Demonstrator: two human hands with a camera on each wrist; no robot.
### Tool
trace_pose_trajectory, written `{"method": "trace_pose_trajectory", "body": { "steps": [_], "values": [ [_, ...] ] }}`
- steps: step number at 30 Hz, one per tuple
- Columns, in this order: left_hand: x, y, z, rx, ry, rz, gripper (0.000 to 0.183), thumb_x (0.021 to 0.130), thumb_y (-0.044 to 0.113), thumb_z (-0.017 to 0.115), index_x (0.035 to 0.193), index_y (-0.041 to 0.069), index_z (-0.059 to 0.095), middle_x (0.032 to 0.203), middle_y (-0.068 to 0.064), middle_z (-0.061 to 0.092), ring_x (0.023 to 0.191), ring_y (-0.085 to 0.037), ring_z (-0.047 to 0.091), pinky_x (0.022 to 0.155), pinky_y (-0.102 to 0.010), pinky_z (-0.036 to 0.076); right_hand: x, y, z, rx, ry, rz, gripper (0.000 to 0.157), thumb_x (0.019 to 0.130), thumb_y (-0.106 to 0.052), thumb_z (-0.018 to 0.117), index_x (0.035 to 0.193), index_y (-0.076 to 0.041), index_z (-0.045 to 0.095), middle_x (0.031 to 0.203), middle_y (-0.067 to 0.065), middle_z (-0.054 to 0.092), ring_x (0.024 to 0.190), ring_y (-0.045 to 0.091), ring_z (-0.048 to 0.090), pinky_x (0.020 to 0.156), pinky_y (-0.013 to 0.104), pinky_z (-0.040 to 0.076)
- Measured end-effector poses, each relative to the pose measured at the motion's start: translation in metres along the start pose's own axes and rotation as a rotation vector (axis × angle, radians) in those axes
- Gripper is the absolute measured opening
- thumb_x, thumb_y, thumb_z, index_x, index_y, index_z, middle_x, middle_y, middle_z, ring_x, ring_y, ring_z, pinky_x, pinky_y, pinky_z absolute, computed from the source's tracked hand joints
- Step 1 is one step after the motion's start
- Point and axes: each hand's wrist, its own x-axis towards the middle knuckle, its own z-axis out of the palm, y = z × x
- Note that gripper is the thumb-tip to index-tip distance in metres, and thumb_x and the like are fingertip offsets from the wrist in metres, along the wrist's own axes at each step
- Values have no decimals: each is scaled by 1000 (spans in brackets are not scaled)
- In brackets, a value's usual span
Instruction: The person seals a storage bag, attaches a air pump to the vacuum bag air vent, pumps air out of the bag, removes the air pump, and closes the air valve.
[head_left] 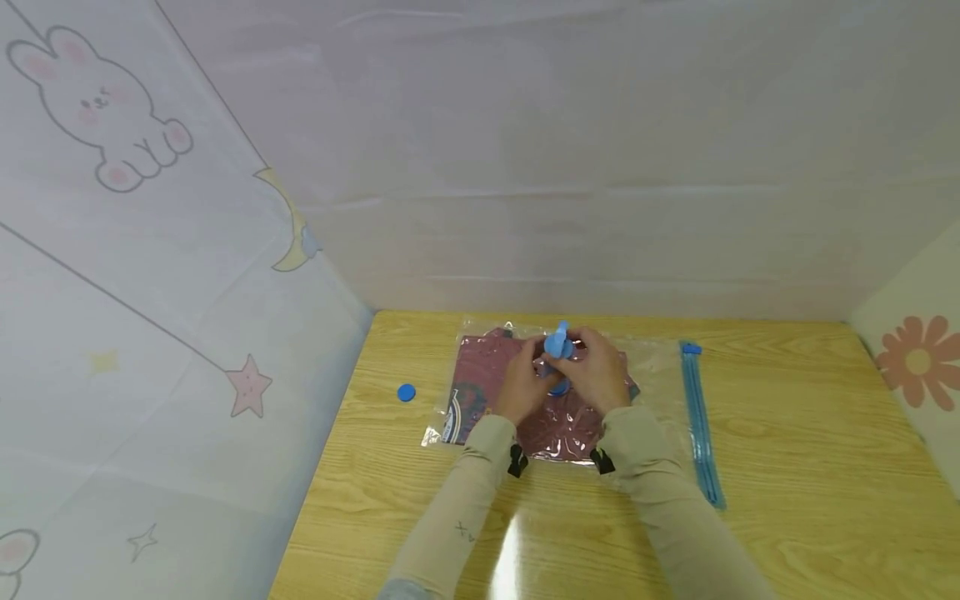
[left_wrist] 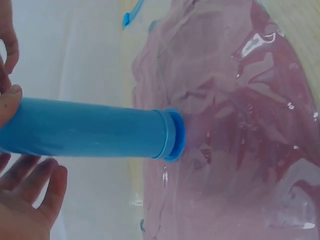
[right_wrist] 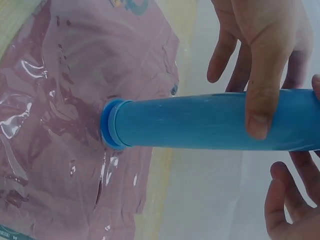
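Observation:
A blue hand pump (head_left: 558, 345) stands over the round blue valve (left_wrist: 176, 135) of a clear vacuum storage bag (head_left: 656, 367). Its lower end meets the valve rim in both wrist views. My left hand (head_left: 521, 387) grips the pump tube (right_wrist: 200, 121) from the left, its thumb laid along the tube in the right wrist view. From the right side, my right hand (head_left: 602, 375) holds the upper part of the pump, near its lighter blue handle (head_left: 562, 330). Folded dark pink fabric (head_left: 487, 362) lies inside the bag under wrinkled, shiny plastic.
A round blue cap (head_left: 406, 392) lies on the wooden table (head_left: 375, 475), left of the bag. The bag's blue zip strip (head_left: 699, 429) runs along its right end, with a slider (head_left: 692, 348) at the far corner. White printed sheets (head_left: 525, 167) hang behind and beside the table.

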Motion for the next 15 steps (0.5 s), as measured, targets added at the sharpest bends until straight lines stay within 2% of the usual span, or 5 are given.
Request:
{"method": "trace_pose_trajectory", "body": {
  "steps": [4, 8, 11, 15],
  "values": [
    [2, 0, -5, -36, -30, 45, 67, 88, 23, 71, 144, 9, 39, 136, -10, 58, 121, -22, 58, 95, -36, 53, 1, 2, -3, -43, -13, -53, 51, 83, -35, 75, 125, -10, 60, 124, 14, 62, 117, 37, 53, 101, 60, 29],
    [3, 1, -7, -28, -62, 61, 67, 90, 24, 69, 147, 12, 37, 139, -10, 56, 120, -25, 59, 95, -37, 53, 2, 3, -6, -63, -59, -85, 55, 85, -30, 73, 133, -9, 57, 130, 15, 56, 121, 39, 42, 99, 61, 28],
    [2, 1, -6, -10, -89, 51, 67, 91, 25, 68, 149, 16, 35, 140, -10, 55, 120, -25, 59, 95, -38, 53, 2, 2, -7, -66, -90, -93, 56, 87, -27, 71, 136, -8, 54, 132, 16, 53, 123, 39, 39, 99, 61, 27],
    [2, 1, -5, 4, -99, 55, 68, 92, 23, 66, 150, 14, 32, 140, -10, 54, 120, -26, 59, 94, -38, 54, 3, 3, -7, -55, -111, -107, 55, 88, -22, 69, 138, -6, 52, 133, 18, 52, 123, 40, 39, 100, 61, 28]
  ]
}}
